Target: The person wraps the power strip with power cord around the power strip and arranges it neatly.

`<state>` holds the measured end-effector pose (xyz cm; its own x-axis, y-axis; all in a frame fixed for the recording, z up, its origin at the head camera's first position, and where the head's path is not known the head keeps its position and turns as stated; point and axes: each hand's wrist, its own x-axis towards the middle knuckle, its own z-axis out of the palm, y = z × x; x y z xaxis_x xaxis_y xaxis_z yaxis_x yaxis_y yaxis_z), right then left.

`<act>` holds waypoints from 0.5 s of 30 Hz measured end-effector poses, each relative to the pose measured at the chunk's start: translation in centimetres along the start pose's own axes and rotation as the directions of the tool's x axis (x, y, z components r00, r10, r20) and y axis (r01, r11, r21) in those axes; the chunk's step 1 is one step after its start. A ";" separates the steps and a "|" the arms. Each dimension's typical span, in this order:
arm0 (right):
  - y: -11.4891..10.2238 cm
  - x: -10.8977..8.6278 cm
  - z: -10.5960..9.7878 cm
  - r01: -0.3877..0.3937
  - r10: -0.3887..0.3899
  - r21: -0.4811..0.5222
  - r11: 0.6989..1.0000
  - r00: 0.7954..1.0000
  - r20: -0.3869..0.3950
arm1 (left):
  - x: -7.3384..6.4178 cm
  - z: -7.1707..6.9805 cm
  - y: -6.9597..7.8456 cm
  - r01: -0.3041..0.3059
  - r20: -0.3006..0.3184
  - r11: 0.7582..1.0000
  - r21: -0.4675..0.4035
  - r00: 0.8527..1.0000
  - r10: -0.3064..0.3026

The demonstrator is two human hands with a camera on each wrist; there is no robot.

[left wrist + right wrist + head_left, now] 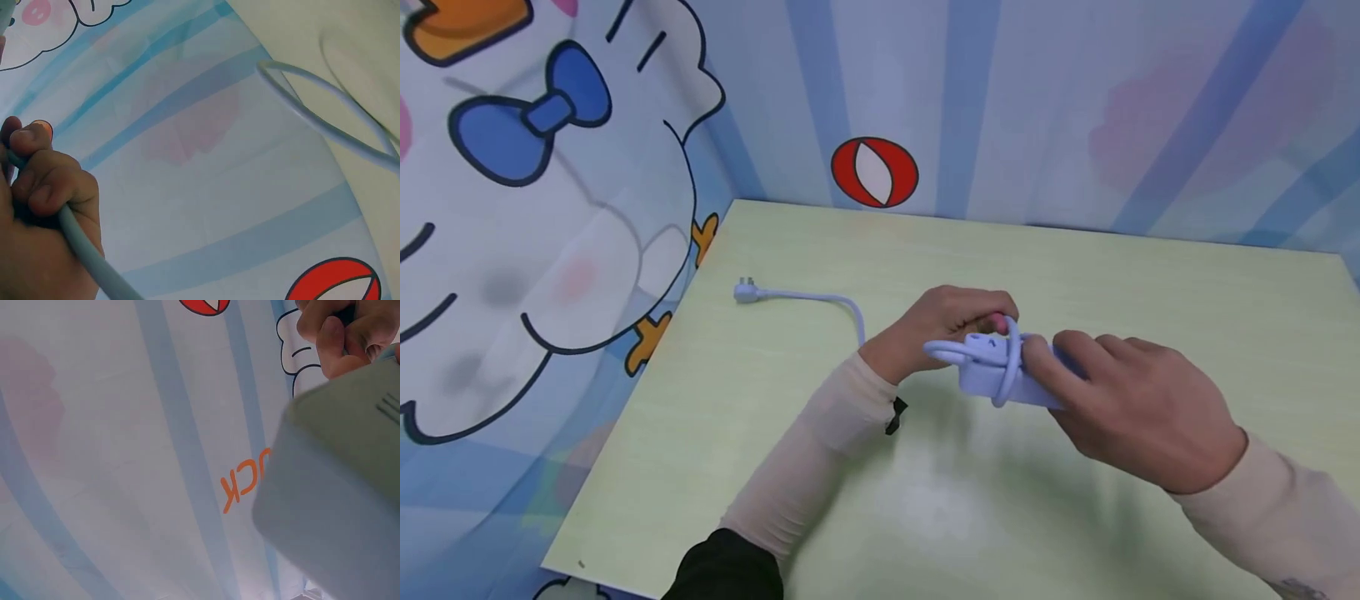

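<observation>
A pale lilac power strip (977,381) is held up over the table in my right hand (1142,408), thumb on the near side and fingers over the far side. Its cord (1012,354) loops around the body near the left end. My left hand (951,325) grips the cord just beyond that end; in the left wrist view, curled fingers (59,187) close around the cord (94,259). The cord's free end runs left along the table to a plug (746,292) with its prongs showing. In the right wrist view, the strip's blurred end (331,500) fills the lower right.
The light wooden table (820,250) stands against a blue striped wall (1015,108) with a red ball print (874,172). A cartoon-printed wall (572,275) borders its left edge. A small black tab (896,415) sticks out by the left sleeve.
</observation>
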<state>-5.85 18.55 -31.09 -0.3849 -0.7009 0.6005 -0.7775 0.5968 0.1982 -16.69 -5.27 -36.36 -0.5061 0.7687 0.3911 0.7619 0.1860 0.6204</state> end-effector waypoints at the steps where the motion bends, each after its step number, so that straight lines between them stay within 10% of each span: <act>1: 0.1 0.0 -0.1 -0.003 0.003 0.008 1.000 1.000 0.002 | 0.2 0.2 0.1 0.000 0.004 1.000 -0.001 1.000 0.000; 9: 0.6 0.0 -0.3 -0.047 0.048 0.067 0.997 0.999 -0.008 | 0.8 1.5 0.8 0.118 0.090 0.992 -0.040 0.989 -0.114; 15: 1.5 -0.1 -0.2 -0.115 0.120 0.144 0.983 0.992 -0.026 | 0.5 1.7 2.2 0.189 0.113 0.974 0.124 0.973 -0.203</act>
<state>-6.93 19.59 -30.72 -0.4621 -0.6137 0.6402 -0.7916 0.6109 0.0143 -14.52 -3.43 -35.97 -0.6018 0.7786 0.1777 0.6965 0.4028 0.5939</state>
